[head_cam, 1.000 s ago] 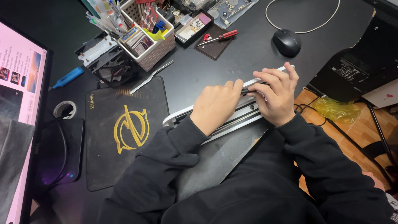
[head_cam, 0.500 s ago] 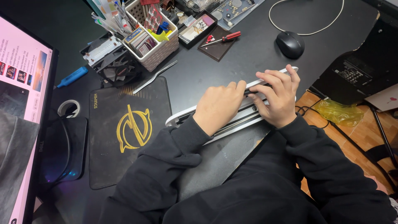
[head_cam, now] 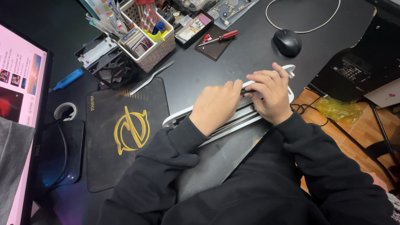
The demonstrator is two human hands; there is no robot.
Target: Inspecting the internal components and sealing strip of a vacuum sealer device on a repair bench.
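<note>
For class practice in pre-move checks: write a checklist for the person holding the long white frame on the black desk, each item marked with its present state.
1. Left hand on the long white plastic frame with dark inner rails: ok.
2. Right hand on the frame: ok.
3. Frame fully on the black desk: not ok, its right end overhangs the edge.
4. Red-handled screwdriver close by: ok.
5. Black computer mouse apart from the frame: ok.
6. Part under the fingers: cannot tell.

One mouse [head_cam: 287, 42], one screwdriver [head_cam: 220, 38], two hands [head_cam: 216, 106].

dim desk — monitor [head_cam: 16, 83] glows left, sharp focus
</note>
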